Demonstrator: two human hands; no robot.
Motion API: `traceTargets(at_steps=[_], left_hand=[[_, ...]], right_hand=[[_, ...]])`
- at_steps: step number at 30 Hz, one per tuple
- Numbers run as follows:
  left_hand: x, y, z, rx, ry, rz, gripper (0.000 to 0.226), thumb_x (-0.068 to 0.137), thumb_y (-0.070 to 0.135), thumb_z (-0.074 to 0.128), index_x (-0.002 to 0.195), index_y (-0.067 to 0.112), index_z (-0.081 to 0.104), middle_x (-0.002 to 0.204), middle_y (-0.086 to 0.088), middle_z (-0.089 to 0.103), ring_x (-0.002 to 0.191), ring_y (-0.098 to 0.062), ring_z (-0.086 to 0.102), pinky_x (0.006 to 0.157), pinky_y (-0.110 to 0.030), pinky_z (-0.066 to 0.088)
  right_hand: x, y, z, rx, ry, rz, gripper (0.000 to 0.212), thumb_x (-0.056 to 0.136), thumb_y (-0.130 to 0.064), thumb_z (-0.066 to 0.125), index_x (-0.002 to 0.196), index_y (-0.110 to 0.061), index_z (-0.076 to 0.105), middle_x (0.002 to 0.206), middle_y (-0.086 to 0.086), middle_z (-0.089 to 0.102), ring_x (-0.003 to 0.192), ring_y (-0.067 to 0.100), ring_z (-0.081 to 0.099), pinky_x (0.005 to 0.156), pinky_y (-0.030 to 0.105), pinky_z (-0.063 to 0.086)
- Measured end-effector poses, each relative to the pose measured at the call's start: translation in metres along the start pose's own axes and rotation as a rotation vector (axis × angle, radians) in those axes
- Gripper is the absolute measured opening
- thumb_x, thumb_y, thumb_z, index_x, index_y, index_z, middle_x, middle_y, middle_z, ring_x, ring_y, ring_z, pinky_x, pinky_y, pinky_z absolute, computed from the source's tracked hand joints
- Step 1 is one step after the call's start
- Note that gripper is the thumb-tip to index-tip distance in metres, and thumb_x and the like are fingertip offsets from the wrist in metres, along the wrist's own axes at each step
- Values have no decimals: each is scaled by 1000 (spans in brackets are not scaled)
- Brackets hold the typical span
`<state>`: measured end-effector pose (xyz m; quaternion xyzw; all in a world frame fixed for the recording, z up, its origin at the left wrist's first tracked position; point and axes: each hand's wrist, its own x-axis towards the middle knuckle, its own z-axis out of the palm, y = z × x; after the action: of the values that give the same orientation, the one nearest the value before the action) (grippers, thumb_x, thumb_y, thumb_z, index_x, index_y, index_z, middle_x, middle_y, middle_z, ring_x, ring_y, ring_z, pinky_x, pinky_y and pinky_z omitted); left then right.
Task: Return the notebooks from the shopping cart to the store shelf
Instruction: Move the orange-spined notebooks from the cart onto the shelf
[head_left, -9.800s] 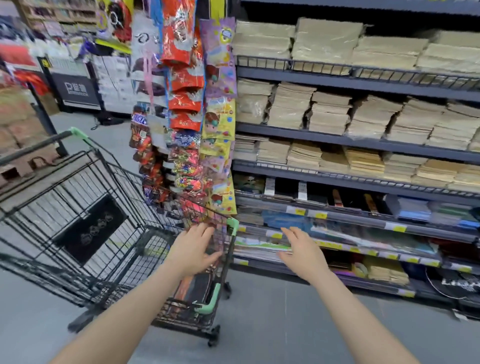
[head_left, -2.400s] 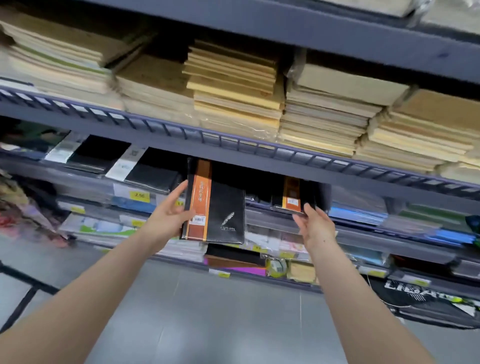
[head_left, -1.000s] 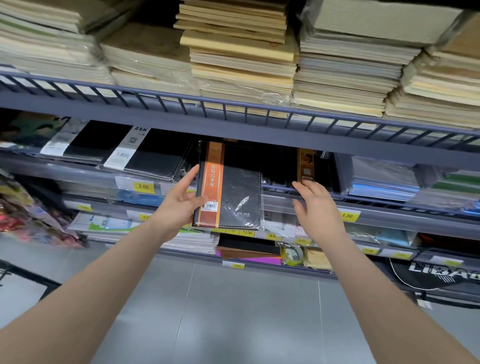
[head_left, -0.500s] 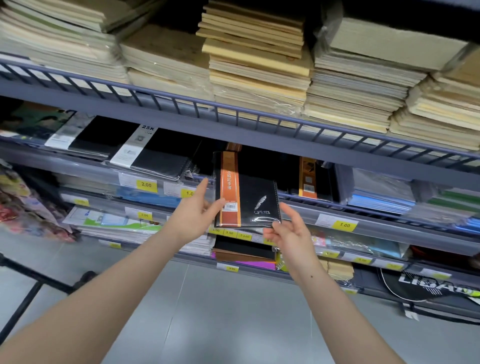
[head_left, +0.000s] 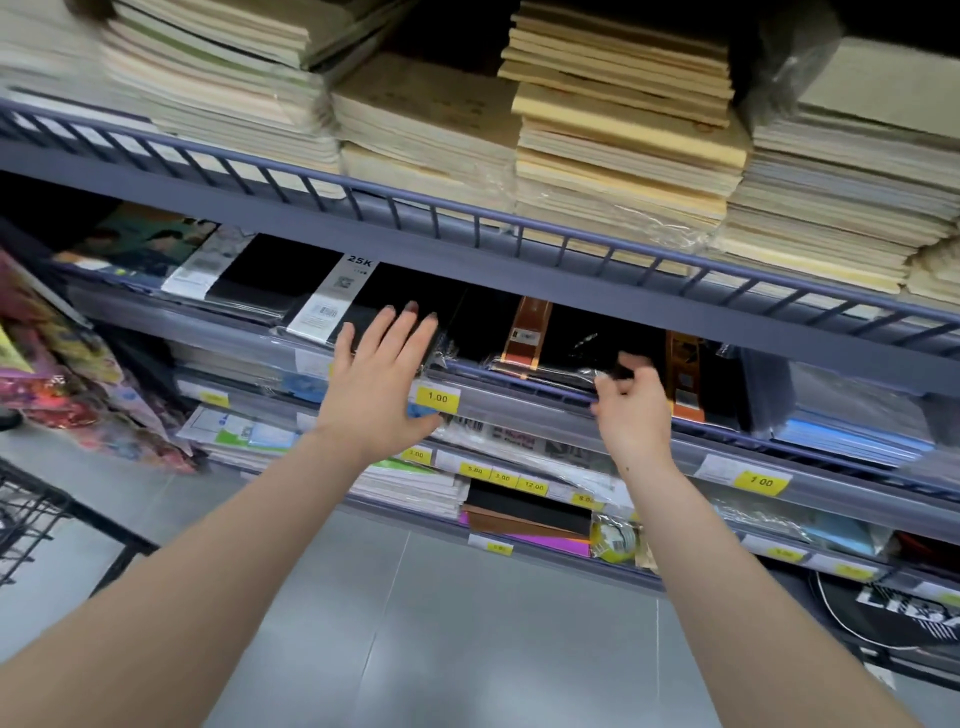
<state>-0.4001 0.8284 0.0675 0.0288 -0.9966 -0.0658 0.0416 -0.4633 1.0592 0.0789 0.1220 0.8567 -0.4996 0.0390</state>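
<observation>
Right grip was curled at the shelf lip, fingertips pinching the near edge of the wrapped notebook, which lay flat on the shelf just beyond it, black cover with an orange band up; that pinch at the front edge reads as the way to square the notebook against the rail and nudge it deeper, though whether the fingers closed on the wrap alone or on the cover too was hard to tell; left grip held nothing, fingers straight and spread, palm toward the shelf front to the left of the notebook, its tips over a black book with a white label; I judge it was there to steady the neighbours, but contact could not be made out, since the fingertips were blurred; right of the right grip stood another orange-banded notebook, partly behind the hand, so the notebook seemed to be going beside its own kind; a yellow price tag sat on the lip between the grips; above them, tan pads were stacked behind a wire rail, which shadowed the notebook's far end; the cart showed only as a corner of black wire far to the left of the left grip, cut off by the frame, so what was left in it could not be seen.
</observation>
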Motion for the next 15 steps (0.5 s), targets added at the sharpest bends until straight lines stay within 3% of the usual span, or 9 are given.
traceTargets(at_steps=[2, 4, 9, 12, 15], left_hand=[[1, 0, 0, 2, 11, 0, 102, 75, 56, 64, 149, 26, -1, 158, 2, 3, 145, -19, -4, 115, -48, -4], [1, 0, 0, -4, 14, -1, 103, 74, 55, 65, 149, 26, 0, 158, 2, 4, 145, -19, -3, 115, -48, -3], [2, 0, 0, -14, 13, -4, 103, 73, 54, 66, 149, 26, 2, 158, 2, 6, 145, -20, -2, 115, -48, -3], [2, 0, 0, 1, 0, -9, 104, 73, 55, 65, 149, 27, -1, 158, 3, 3, 145, -19, -4, 115, -48, -4], [1, 0, -1, 16, -14, -9, 106, 72, 57, 65, 148, 27, -2, 158, 3, 2, 145, -20, -4, 115, -48, -3]], right_hand=[[4, 7, 0, -184, 19, -89, 36, 96, -18, 46, 129, -4, 46, 114, 15, 55, 71, 4, 45, 72, 13, 28], [4, 11, 0, -282, 15, -136, 36, 97, -19, 43, 130, -5, 47, 122, 16, 51, 75, 7, 41, 69, 13, 25], [2, 9, 4, -330, 16, -140, 40, 98, -17, 39, 137, -8, 40, 129, 17, 40, 96, 31, 56, 86, 27, 39], [2, 10, 5, -340, 19, -144, 41, 98, -16, 38, 138, -8, 39, 129, 17, 40, 91, 32, 57, 85, 30, 41], [0, 10, 3, -348, 0, -165, 42, 99, -16, 37, 140, -7, 36, 129, 16, 39, 79, 24, 51, 79, 24, 37]])
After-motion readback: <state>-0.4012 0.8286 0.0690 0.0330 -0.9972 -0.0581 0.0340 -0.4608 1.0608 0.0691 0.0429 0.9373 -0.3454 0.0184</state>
